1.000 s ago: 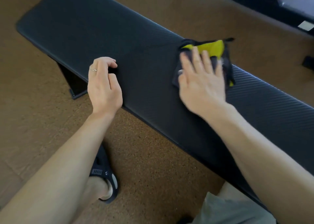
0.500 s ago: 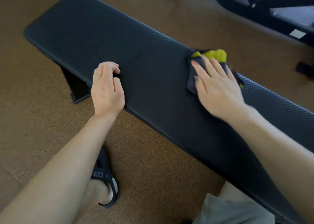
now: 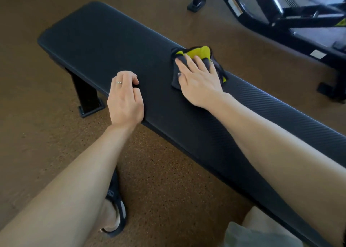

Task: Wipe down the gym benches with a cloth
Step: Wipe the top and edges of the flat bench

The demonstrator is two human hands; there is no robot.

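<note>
Here, cloth: dark grey with a yellow-green patch, bunched flat on the worktop, at about 1 o'clock from frame centre, close to the pad's far edge. Right hand lies on top of it, palm down, fingers straight and slightly spread, pressing the cloth to the pad; no curl round it. The yellow part shows beyond the fingertips, at 12 o'clock from the hand.

Left hand at 9 o'clock from the right hand, well apart from the cloth, resting on the near edge of the worktop. Its grip is loosely curled, fingertips tucked down onto the pad, holding nothing. A thin ring sits on one finger.

Worktop is a long black padded bench running from 10 o'clock to 4 o'clock, ribbed texture visible toward the right end. One black leg with a foot plate stands under the left end.

Floor is brown and speckled. A dark sandal on a foot at 7 o'clock. Black gym machine frame at 2 o'clock, beyond the bench.
</note>
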